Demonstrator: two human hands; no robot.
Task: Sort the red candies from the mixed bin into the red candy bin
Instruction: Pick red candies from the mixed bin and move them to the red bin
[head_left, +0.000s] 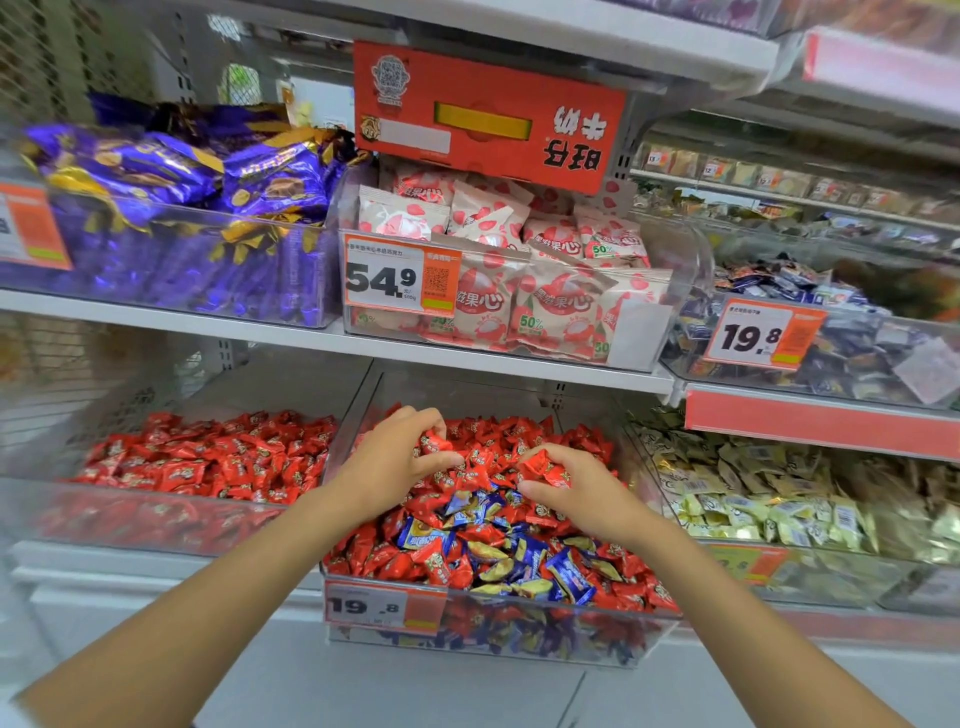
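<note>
Down in the mixed bin (571, 640), your left hand (395, 462) and right hand (587, 493) each clutch red candies (543, 464), light and crinkly, probably slippery, so pinch the wrapper ends; red candy bin (130, 519) sits at nine o'clock.

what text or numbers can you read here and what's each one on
"54.9": pink packet bin's tag
"19.8": upper right bin's tag
"19.8": mixed bin's tag
"旺仔牛奶", upside down: red carton
"50%": pink packets
Finer print and candy wrappers: too blurred
</note>
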